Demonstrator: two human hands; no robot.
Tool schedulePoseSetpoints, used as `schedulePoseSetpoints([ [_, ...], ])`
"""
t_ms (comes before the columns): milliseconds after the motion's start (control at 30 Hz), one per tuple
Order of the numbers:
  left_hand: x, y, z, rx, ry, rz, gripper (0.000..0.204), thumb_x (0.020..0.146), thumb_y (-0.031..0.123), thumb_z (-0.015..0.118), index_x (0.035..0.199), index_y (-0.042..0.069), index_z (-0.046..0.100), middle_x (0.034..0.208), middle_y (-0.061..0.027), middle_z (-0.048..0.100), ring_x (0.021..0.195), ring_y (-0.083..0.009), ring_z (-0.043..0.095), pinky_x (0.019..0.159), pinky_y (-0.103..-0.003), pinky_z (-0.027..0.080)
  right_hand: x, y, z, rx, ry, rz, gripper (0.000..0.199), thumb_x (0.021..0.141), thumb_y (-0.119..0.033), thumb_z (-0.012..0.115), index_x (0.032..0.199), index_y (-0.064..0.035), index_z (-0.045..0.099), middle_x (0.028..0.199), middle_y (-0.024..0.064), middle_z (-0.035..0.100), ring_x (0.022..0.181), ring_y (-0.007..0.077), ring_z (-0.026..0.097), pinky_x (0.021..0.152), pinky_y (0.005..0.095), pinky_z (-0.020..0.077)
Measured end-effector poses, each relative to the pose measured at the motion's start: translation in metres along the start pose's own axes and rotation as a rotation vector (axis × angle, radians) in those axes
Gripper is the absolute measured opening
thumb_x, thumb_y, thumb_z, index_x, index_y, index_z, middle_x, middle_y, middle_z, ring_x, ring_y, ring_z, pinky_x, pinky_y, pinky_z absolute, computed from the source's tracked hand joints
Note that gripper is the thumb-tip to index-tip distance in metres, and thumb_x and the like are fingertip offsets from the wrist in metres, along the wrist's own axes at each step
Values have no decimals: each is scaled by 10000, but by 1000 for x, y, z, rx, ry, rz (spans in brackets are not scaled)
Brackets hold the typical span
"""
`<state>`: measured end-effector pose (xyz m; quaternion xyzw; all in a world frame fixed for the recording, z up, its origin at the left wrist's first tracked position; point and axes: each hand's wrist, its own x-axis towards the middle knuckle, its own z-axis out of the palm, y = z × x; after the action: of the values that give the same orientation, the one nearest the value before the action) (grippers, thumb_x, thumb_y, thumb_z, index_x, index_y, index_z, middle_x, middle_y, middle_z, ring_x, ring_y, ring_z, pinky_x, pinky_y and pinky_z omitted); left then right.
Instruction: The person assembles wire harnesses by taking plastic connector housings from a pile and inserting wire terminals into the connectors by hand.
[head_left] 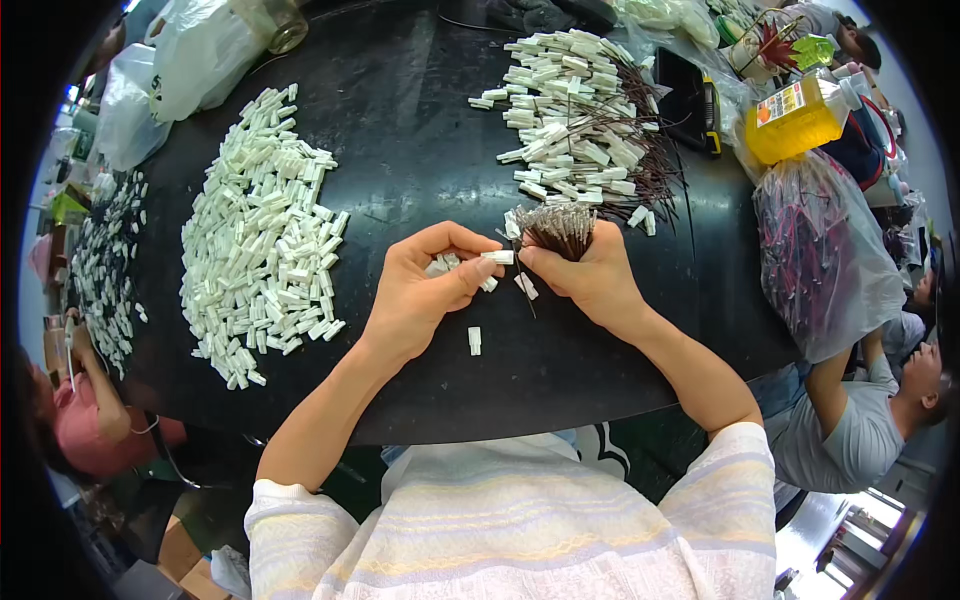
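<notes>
White plastic connector is being pinched in the left hand grip above the black tabletop, touching the right hand, whose grip is clutching a bundle of dark wires.

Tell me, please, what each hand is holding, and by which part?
The left hand pinches a small white plastic connector by its end. The right hand grips a bundle of dark wires around its lower part, metal tips pointing up.
</notes>
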<state>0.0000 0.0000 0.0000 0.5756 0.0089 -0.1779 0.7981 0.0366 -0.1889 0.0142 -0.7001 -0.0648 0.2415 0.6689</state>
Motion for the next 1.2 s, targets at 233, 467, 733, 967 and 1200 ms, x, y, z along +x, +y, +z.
schedulePoseSetpoints([
  [233,2,8,2,-308,50,-112,182,829,95,567,964,-28,567,770,-67,571,595,-51,454,481,-159,351,2,-3,5,170,77,-7,67,777,-40,594,823,-2,565,629,4,546,512,33,437,449,184,319],
  [467,2,13,-10,-435,78,-170,237,824,106,566,1005,-44,536,801,-87,545,576,-31,426,497,-127,359,3,0,10,98,136,-94,47,776,-37,584,781,0,556,594,13,538,430,25,366,376,179,236],
  [733,2,9,-11,-477,95,-173,191,820,99,575,959,-30,550,763,-74,528,541,-41,389,473,-144,328,0,-2,8,14,89,-12,93,739,-9,607,823,22,582,720,7,580,642,45,518,571,202,417],
  [967,2,7,-9,-495,110,-143,173,820,87,576,949,-26,558,753,-75,524,537,-47,382,471,-150,321,-1,1,9,-33,76,-118,72,719,-9,629,771,0,581,676,-22,551,612,34,490,547,193,395],
  [1200,2,6,-7,-430,122,-100,162,806,51,583,945,-32,565,743,-75,523,539,-53,395,453,-156,311,0,4,8,-84,79,-124,82,726,-16,622,791,17,586,699,7,582,629,47,520,556,199,419],
])
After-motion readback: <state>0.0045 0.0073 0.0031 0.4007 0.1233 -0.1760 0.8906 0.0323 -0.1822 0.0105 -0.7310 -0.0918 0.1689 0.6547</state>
